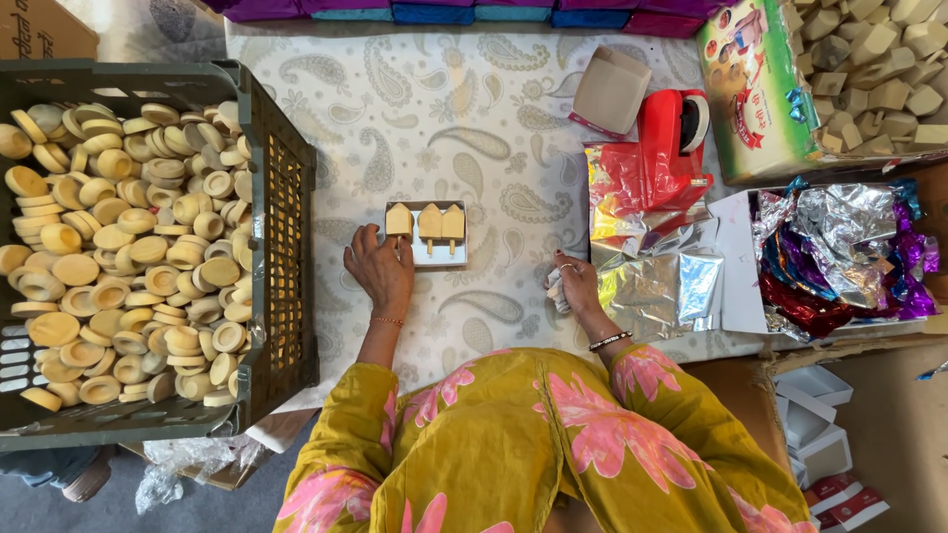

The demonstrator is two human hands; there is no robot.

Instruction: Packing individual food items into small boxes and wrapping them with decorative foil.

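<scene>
A paisley-printed cloth (474, 109) is covering the work surface, and everything else is sitting in relation to the small white tray (427, 252) near its middle.

Well to the left of the tray, a large dark plastic crate (281, 237) is holding a heap of round, pale-yellow clay cups (128, 247), filling it nearly to the brim. To the tray's right, a stack of shiny foil sheets (657, 281) is lying on the cloth, silver on top with red and gold showing behind. Further right, an open cardboard box (736, 266) is holding crumpled foil wrappers (839, 252) in silver, purple, red and blue. Above the foil stack, a red tape dispenser (671, 128) is standing, and beside it a small empty carton (610, 91) is lying open. At the far upper right, a pile of wedge-shaped tan pieces (874, 59) is waiting beside a printed green box (755, 89).

The tray itself is carrying three house-shaped tan pieces on sticks (428, 222), set side by side and filling its width, all of them bare of foil.

The left hand (380, 266) is resting just below and left of the tray, fingers spread and touching its lower left edge, not gripping anything. The right hand (576, 286) is lying to the tray's right, at the near edge of the foil stack, curled loosely around a small crumpled scrap of silvery foil (556, 289).

Judging by this, the tray looks fully loaded while wrapping is not yet begun on its three pieces, and the heaped crate and the pile suggest much stock left.
</scene>
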